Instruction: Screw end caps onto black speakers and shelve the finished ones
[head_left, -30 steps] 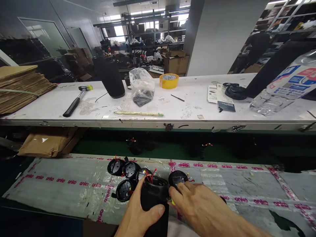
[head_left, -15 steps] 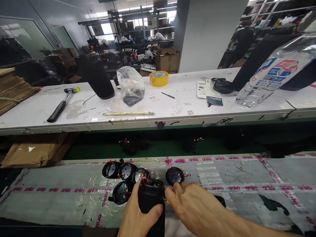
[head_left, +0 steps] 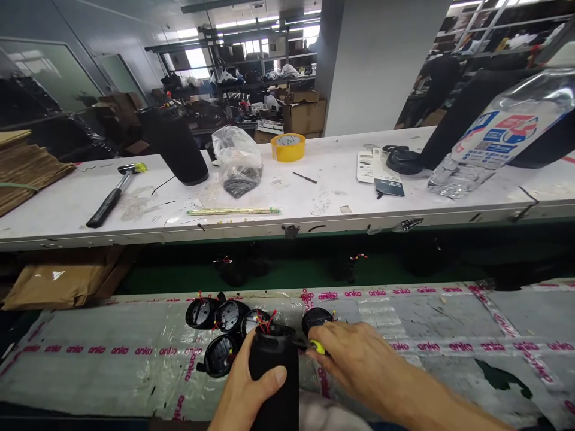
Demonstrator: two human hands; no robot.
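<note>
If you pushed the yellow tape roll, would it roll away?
Probably not: the tape roll lies flat on its side, so it would likely slide. It looks thickly wound, so it should feel stiff, not floppy.

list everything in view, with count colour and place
long flat bench: 1, white, across middle
cardboard stack: 1, brown, bench far left
metal hammer: 1, black handle, bench left
tall cylinders: at least 3, black, one held, others on bench
thin sticks: bundled, gold, bench front
plastic bag: 1, clear, bench left
tape roll: 1, yellow, bench centre
paper cards: some, white and blue, bench right
plastic bottle: 1, clear, bench right
round wired parts: 5, black, lower surface
square pillar: 1, grey, background
thin tool: 1, yellow, beside held cylinder
left hand: 1, bare, around held cylinder
right hand: 1, bare, on thin tool
</note>
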